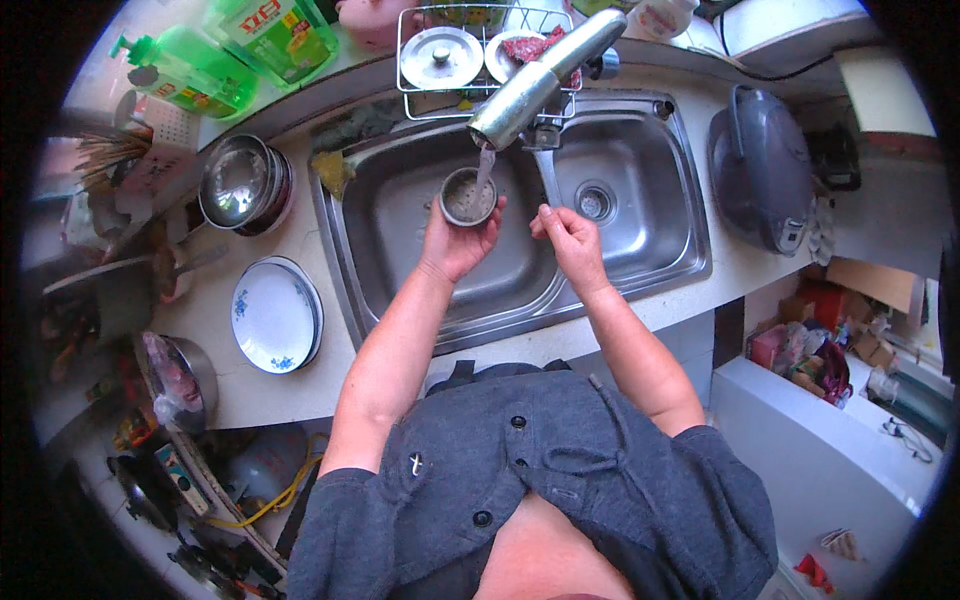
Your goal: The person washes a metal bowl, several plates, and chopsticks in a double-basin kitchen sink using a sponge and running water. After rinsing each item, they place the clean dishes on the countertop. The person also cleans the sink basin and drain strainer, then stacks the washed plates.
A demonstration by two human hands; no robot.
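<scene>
My left hand [463, 244] holds a small round cup or strainer [468, 196] with a speckled inside over the left bowl of a stainless steel double sink [390, 225]. Water from the tap spout [517, 105] runs into it. At the lower end of the tap's long metal lever [547, 176] is my right hand [570, 240], its fingers curled near the divider between the bowls. Whether those fingers touch the lever cannot be told.
White plates with blue flowers [274, 315] and stacked metal bowls [236, 182] stand left of the sink. Behind it hangs a wire rack [409, 105] with lids. Green detergent bottles [202, 75] stand at the back left, a grey lidded appliance [765, 169] at the right.
</scene>
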